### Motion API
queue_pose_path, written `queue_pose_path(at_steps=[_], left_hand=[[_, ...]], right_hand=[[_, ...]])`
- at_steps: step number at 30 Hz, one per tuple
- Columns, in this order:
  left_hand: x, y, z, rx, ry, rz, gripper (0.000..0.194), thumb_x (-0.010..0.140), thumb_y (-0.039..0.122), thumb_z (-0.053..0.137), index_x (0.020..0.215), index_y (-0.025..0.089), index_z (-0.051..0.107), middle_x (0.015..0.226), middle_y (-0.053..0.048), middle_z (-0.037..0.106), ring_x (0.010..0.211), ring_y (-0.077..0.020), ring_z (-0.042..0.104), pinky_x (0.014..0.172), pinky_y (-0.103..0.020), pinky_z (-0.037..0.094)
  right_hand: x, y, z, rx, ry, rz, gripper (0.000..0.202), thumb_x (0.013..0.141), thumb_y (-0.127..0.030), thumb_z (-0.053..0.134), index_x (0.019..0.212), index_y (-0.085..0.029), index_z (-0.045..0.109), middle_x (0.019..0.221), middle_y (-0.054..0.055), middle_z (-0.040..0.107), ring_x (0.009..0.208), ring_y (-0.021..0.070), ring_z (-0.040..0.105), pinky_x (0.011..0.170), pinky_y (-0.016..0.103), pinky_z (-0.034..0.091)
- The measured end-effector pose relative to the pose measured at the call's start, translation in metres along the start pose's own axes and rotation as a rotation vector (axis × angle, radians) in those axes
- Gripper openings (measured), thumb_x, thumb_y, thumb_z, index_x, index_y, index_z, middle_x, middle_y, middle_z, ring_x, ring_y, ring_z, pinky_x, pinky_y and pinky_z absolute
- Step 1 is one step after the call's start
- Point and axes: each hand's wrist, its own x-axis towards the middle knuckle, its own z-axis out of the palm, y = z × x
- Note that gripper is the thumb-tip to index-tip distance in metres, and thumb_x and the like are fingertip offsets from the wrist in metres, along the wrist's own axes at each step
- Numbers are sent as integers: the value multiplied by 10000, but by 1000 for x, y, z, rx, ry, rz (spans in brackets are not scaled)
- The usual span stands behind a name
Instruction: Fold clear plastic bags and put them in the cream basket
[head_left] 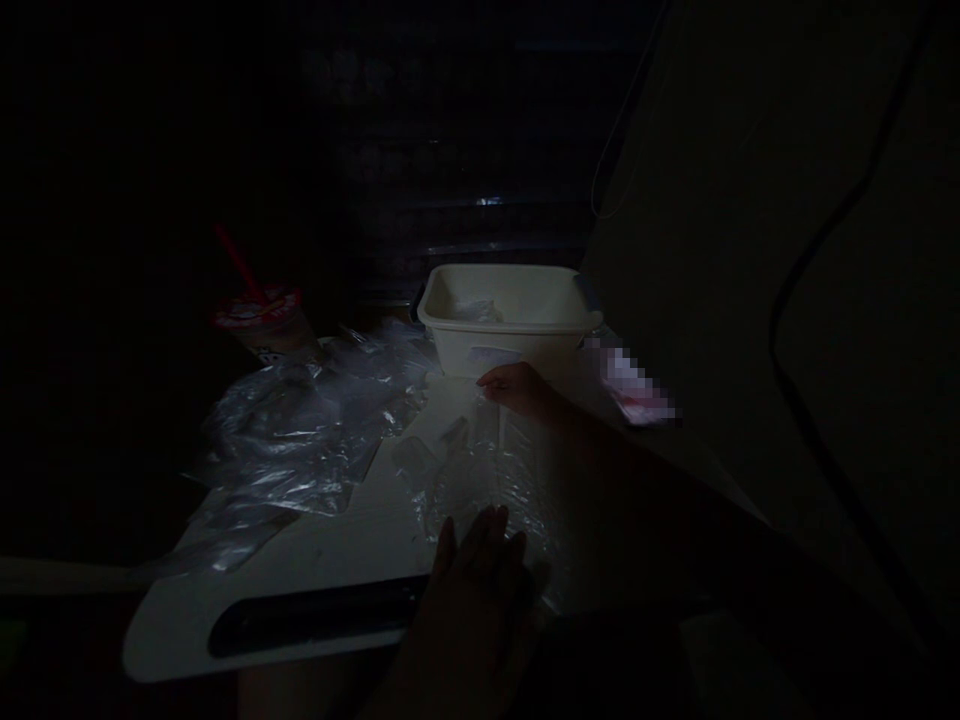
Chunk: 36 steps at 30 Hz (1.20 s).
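Note:
A clear plastic bag lies on the white board in front of me. My left hand rests on its near end, palm down, with the fingers stretched out and slightly apart. At the far end, my right hand is closed, thumb and fingers pinching the bag's edge just in front of a cream plastic bin. Inside that bin is some crumpled clear plastic. To the left spreads a heap of clear plastic bags. The scene is very dark, so fine detail is lost.
The white board has a dark handle slot near its front edge. A cup with a red straw stands back left. A pinkish blurred item lies right of the bin. A dark cable hangs at far right.

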Motion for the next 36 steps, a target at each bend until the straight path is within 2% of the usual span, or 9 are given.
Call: queue_pose_path(at_steps=[5, 7, 8, 11, 14, 17, 23, 31, 36], left_hand=[[5, -4, -9, -129, -18, -86, 376, 813, 329, 330, 1187, 300, 347, 1237, 11, 397, 1128, -218, 346, 898, -453, 318], [17, -15, -19, -254, 53, -140, 385, 810, 245, 329, 1194, 261, 351, 1250, 5, 383, 1121, -181, 357, 907, -360, 327], [26, -24, -24, -345, 90, -134, 352, 801, 238, 337, 1141, 247, 428, 1214, 0, 431, 1085, -173, 399, 892, -331, 338], [64, -61, -32, -458, 293, -380, 305, 775, 276, 352, 943, 137, 566, 953, -70, 596, 868, -184, 538, 767, -325, 408], [102, -95, -25, -519, 346, -492, 285, 683, 296, 456, 830, 96, 597, 797, -77, 622, 705, -176, 568, 615, -273, 436], [122, -111, -7, -607, 346, -504, 203, 623, 303, 502, 585, 125, 593, 515, -5, 570, 493, -123, 525, 464, -206, 392], [122, -113, 15, -770, 423, -525, 162, 601, 279, 475, 530, 148, 538, 425, 48, 478, 378, -69, 415, 394, -179, 325], [122, -114, 14, -855, 426, -523, 163, 580, 295, 513, 502, 152, 525, 414, 60, 442, 370, -56, 365, 380, -175, 293], [121, -112, 14, -864, 415, -514, 167, 578, 296, 525, 497, 151, 542, 412, 62, 441, 386, -60, 374, 386, -174, 286]], right_hand=[[-4, -5, 1, 34, 38, 3, 272, 644, -100, 502, 905, -98, 579, 649, 23, 625, 584, 106, 570, 575, 216, 443], [-8, -6, 2, 56, 82, -7, 278, 651, -117, 505, 920, -87, 567, 655, 29, 618, 593, 107, 565, 589, 220, 441], [-10, -7, 3, 73, 113, -14, 278, 652, -126, 509, 923, -89, 563, 655, 27, 614, 595, 106, 561, 594, 222, 439], [-15, -7, 6, 168, 191, -21, 290, 646, -135, 518, 932, -106, 549, 644, 12, 597, 589, 100, 550, 594, 223, 434], [-17, -6, 11, 261, 219, 13, 291, 636, -129, 517, 924, -106, 548, 627, 2, 577, 578, 95, 541, 585, 220, 429], [-17, -3, 14, 329, 232, 35, 274, 633, -127, 509, 901, -98, 560, 605, -4, 556, 561, 91, 528, 568, 213, 420], [-17, 1, 17, 422, 158, 41, 259, 608, -141, 527, 857, -112, 594, 588, -11, 549, 538, 87, 508, 535, 205, 406], [-20, -5, 15, 264, 135, 3, 155, 635, -255, 555, 639, -113, 618, 602, 24, 590, 549, 97, 512, 504, 188, 376], [-19, -5, 15, 224, 146, 35, 139, 657, -198, 506, 578, -122, 591, 535, -1, 559, 520, 89, 487, 496, 184, 357]])
